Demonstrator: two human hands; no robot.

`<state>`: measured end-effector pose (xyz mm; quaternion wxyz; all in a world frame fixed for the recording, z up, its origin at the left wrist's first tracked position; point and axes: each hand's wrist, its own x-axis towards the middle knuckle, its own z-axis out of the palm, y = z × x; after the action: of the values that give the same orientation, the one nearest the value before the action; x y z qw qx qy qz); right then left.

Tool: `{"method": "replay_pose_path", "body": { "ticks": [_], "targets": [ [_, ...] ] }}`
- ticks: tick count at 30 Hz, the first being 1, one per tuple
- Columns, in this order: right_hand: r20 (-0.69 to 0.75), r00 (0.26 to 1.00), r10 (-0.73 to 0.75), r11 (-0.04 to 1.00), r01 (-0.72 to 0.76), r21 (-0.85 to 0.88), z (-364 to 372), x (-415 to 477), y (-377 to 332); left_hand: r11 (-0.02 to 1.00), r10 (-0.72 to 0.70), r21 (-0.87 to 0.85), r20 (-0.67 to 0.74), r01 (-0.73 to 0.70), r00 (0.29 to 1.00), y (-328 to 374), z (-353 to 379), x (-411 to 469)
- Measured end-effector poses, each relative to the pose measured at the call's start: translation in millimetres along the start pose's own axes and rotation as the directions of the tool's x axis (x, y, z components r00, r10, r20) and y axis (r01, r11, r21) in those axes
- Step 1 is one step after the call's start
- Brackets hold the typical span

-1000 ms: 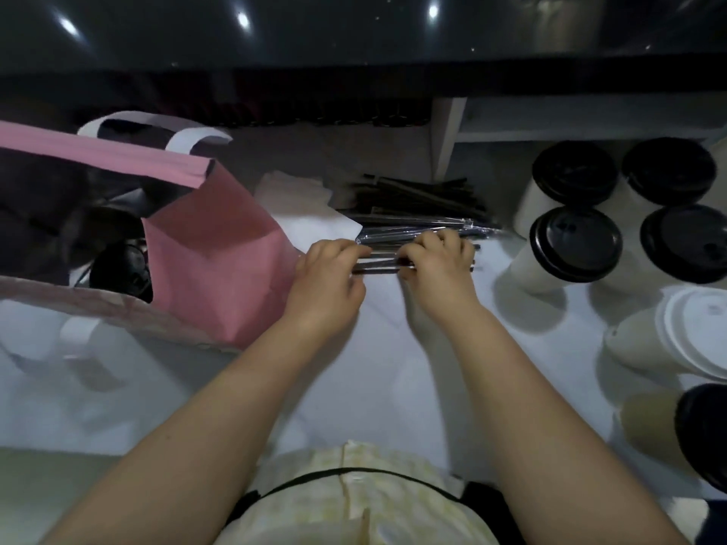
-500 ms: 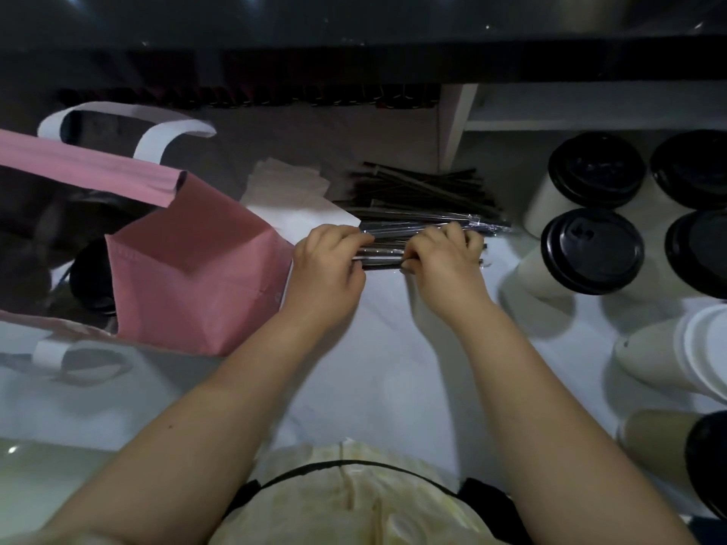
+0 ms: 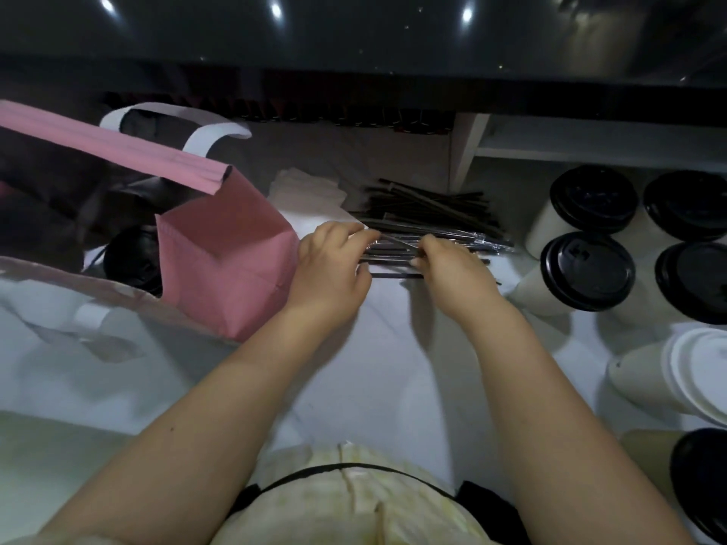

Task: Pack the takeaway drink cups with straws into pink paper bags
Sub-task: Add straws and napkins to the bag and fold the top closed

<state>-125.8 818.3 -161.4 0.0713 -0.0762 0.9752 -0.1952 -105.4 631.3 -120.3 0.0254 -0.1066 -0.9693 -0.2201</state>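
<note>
my L hand (image 3: 330, 269) + R hand (image 3: 452, 271) close together, both pinching straws (image 3: 397, 251) just R of pink bag (image 3: 224, 261) | L hand at bag's edge | lidded cups (image 3: 586, 269) further R | open counter (image 3: 393, 367) btw my arms

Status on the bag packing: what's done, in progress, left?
Done: one black-lidded cup sits inside the open pink paper bag. In hand: the left hand and right hand both grip wrapped straws at the edge of the straw pile; I see no straw in the bag. Left: the unpacked cups and a white-lidded cup stand on the counter at right.
</note>
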Motion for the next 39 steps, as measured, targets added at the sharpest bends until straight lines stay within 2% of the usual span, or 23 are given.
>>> {"method": "replay_pose_path", "body": {
  "ticks": [3, 8, 14, 18, 22, 25, 30, 34, 36, 39],
  "targets": [
    [0.015, 0.998, 0.066, 0.995, -0.067, 0.071, -14.0, -4.2, -4.3, 1.000, 0.021, 0.013, -0.022, -0.020, 1.000, 13.1, -14.3, -2.2],
    [-0.092, 0.991, 0.094, 0.913, -0.049, 0.405, -44.9, -17.5, -23.2, 0.994, 0.106, -0.007, -0.164, -0.108, 0.981, 39.3, -61.4, -5.8],
    [-0.183, 0.972, 0.149, 0.750, 0.009, 0.662, -90.5, -30.8, -70.3, 0.992, 0.128, 0.040, -0.216, -0.122, 0.968, 48.2, -135.8, 0.5],
    [-0.125, 0.985, 0.118, 0.534, 0.044, 0.844, -112.8, -38.3, -112.3, 0.993, 0.120, 0.018, -0.232, -0.119, 0.965, 22.8, -181.5, -3.2],
    [-0.153, 0.986, 0.068, 0.403, 0.113, 0.908, -126.8, -42.5, -157.7, 0.991, 0.078, -0.082, -0.246, -0.101, 0.966, -26.8, -213.0, -18.9],
    [-0.241, 0.969, 0.044, 0.356, 0.211, 0.910, -136.2, -38.4, -199.8, 0.989, 0.030, -0.135, -0.242, -0.064, 0.970, -75.6, -231.1, -28.2],
    [-0.367, 0.927, -0.076, 0.215, 0.375, 0.902, -143.4, -16.9, -283.8, 0.987, 0.002, -0.157, -0.203, -0.035, 0.979, -156.5, -254.3, -31.5],
    [-0.357, 0.919, -0.164, 0.282, 0.391, 0.876, -119.2, 7.6, -342.3, 0.984, 0.091, -0.147, -0.091, -0.104, 0.992, -198.0, -268.0, -19.2],
    [-0.318, 0.928, -0.195, 0.388, 0.371, 0.844, -98.9, 17.4, -357.6, 0.982, 0.139, -0.123, -0.042, -0.144, 0.989, -212.2, -271.2, -12.8],
    [-0.201, 0.966, -0.160, 0.621, 0.257, 0.741, -74.9, 27.9, -360.4, 0.971, 0.200, -0.145, 0.070, -0.188, 0.977, -230.6, -273.0, -4.4]
  ]
}}
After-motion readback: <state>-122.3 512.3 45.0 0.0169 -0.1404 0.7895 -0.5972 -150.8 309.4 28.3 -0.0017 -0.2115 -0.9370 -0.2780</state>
